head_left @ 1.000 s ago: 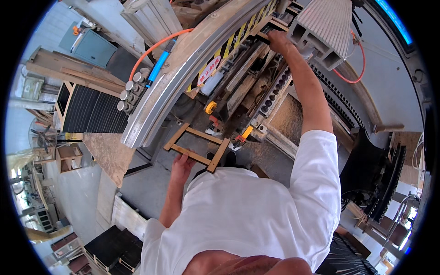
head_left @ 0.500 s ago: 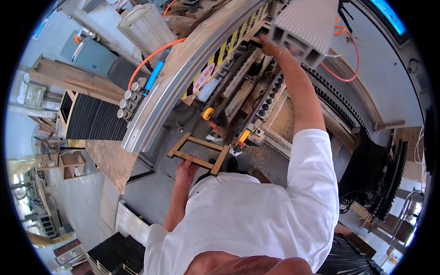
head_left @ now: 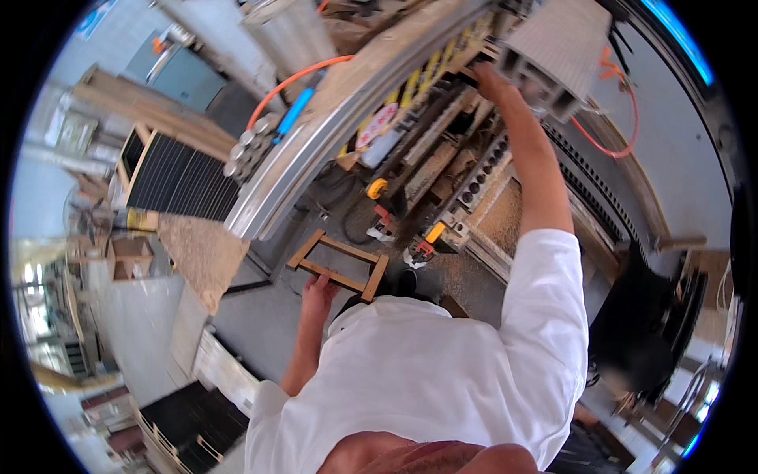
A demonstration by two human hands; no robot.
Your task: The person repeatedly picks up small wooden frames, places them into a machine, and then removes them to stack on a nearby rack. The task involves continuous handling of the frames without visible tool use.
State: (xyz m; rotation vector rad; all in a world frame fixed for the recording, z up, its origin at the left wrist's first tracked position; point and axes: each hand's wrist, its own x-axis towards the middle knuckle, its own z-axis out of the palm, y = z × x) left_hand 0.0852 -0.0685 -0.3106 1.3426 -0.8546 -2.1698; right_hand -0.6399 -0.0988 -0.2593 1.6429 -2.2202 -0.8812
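Note:
My left hand grips a small rectangular wooden frame by its near long bar, low in front of my body. The frame has two long bars joined by two end bars. My right arm stretches far forward over a machine with a row of round black parts. At its far end my right hand is next to a dark piece, beside a thick ribbed metal beam. The fingers of that hand are too small and blurred to make out.
A long metal-edged beam with yellow-black striping crosses to the left of the machine. An orange hose and a blue tube lie along it. Sawdust covers part of the machine. Black slatted panels stand at left.
The surroundings have shifted rightward in the view as my head turned. My left hand keeps its hold on the wooden frame, and my right hand stays at the machine's far end.

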